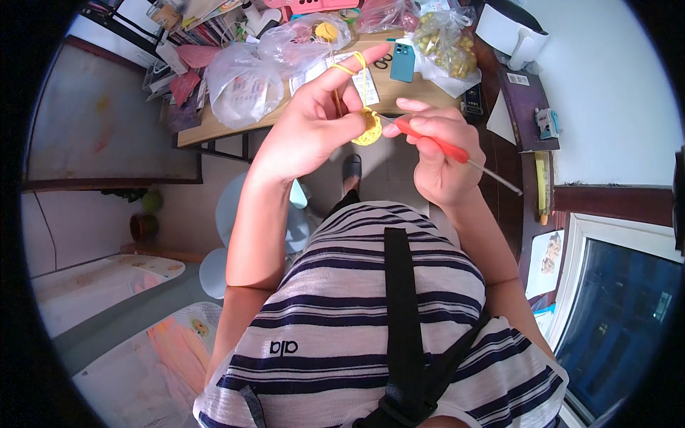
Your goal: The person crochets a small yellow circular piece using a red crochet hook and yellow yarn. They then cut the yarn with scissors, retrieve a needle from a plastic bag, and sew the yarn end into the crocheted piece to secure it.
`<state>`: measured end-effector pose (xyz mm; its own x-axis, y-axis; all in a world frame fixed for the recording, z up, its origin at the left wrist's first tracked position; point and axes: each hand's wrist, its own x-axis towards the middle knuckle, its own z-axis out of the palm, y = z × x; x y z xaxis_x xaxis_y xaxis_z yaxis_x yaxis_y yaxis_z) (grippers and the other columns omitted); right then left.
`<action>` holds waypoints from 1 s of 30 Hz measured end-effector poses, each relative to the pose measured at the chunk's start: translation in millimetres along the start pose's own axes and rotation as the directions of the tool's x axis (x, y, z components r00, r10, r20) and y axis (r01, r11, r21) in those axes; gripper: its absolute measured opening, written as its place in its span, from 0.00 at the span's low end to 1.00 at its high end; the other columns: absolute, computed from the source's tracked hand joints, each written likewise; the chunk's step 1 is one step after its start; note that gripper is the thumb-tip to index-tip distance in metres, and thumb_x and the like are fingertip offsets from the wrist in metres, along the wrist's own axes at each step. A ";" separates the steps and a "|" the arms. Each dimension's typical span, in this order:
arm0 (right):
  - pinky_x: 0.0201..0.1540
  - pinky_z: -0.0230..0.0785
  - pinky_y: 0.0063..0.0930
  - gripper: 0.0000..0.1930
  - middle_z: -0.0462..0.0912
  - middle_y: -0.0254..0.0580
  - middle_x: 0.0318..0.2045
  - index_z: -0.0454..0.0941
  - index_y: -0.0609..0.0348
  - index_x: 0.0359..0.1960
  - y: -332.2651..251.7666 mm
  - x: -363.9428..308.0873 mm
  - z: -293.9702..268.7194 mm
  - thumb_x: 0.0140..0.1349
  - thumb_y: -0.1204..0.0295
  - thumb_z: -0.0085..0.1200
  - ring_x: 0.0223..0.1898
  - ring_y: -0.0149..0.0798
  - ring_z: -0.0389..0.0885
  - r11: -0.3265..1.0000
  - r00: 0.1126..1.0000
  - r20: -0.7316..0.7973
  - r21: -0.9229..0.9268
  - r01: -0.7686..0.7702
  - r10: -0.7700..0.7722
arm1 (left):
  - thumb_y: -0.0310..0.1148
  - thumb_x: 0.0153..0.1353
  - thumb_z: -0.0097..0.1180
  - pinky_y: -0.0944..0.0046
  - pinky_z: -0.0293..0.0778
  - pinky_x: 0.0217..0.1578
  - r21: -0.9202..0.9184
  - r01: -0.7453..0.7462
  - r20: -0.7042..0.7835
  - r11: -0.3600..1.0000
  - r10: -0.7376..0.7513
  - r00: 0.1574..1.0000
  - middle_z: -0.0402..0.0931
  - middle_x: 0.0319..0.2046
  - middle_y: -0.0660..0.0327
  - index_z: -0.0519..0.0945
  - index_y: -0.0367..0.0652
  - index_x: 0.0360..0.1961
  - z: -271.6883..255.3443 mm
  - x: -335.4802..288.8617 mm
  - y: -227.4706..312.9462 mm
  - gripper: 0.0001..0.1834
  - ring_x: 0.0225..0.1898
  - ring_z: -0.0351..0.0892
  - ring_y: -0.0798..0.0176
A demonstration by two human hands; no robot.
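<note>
Head view, as I log it remotely: one left hand [310, 128], pinching a round yellow crochet piece [368, 133], yellow yarn [361, 60] looped over its raised index finger. One right hand [447, 175], gripping a red-handled hook [451, 149], tip at the crochet piece. Crochet piece: aloft between the hands. Counter [412, 90] beyond: blue-green phone [402, 64], dark-handled scissors [382, 62].

The left hand [303, 128] is raised, index finger [376, 54] extended, thumb [344, 129] pinching; the right hand [448, 153] curls in a grip.

Bright light, hard forearm shadows, bent edges, black corners
</note>
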<state>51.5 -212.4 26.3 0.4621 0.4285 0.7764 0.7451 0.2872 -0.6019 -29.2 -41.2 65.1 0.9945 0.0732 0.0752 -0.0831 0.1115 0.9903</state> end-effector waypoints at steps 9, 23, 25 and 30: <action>0.28 0.66 0.24 0.11 0.80 0.38 0.22 0.74 0.64 0.37 40.5 57.4 30.8 0.68 0.68 0.45 0.24 0.34 0.75 0.993 0.993 0.023 -0.018 0.120 -0.120 | 0.08 0.49 0.40 0.77 0.64 0.34 0.015 -0.139 0.037 0.990 0.138 0.990 0.61 0.29 0.71 0.67 0.38 0.63 -49.6 32.9 0.2 0.36 0.31 0.64 0.76; 0.23 0.62 0.15 0.08 0.76 0.39 0.20 0.60 0.63 0.37 85.4 89.5 60.6 0.71 0.71 0.33 0.20 0.28 0.76 0.995 0.993 -0.113 0.092 -0.031 0.041 | 0.09 0.48 0.40 0.76 0.63 0.38 -0.104 -0.256 0.226 0.961 0.273 0.935 0.63 0.31 0.68 0.67 0.34 0.62 -104.5 91.4 -19.4 0.35 0.32 0.62 0.74; 0.25 0.66 0.16 0.07 0.77 0.39 0.22 0.63 0.64 0.37 83.3 96.0 57.4 0.70 0.72 0.36 0.23 0.33 0.80 0.998 0.992 -0.127 0.069 -0.014 0.023 | 0.09 0.49 0.41 0.77 0.63 0.38 -0.054 -0.231 0.203 0.972 0.237 0.950 0.62 0.31 0.68 0.66 0.34 0.62 -103.0 96.2 -15.5 0.35 0.32 0.62 0.75; 0.35 0.77 0.29 0.11 0.81 0.45 0.32 0.76 0.64 0.33 98.7 97.2 35.0 0.62 0.66 0.54 0.36 0.46 0.83 0.968 0.963 0.129 -0.063 0.245 -0.235 | 0.08 0.48 0.44 0.78 0.64 0.37 0.206 -0.267 -0.058 0.941 0.284 0.957 0.61 0.30 0.70 0.63 0.37 0.65 -87.0 100.5 -3.8 0.38 0.32 0.62 0.77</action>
<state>153.1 -112.4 35.8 0.2076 0.4560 0.8654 0.8644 0.3287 -0.3805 65.5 52.0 58.7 0.9246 0.1591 0.3462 -0.3302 -0.1188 0.9364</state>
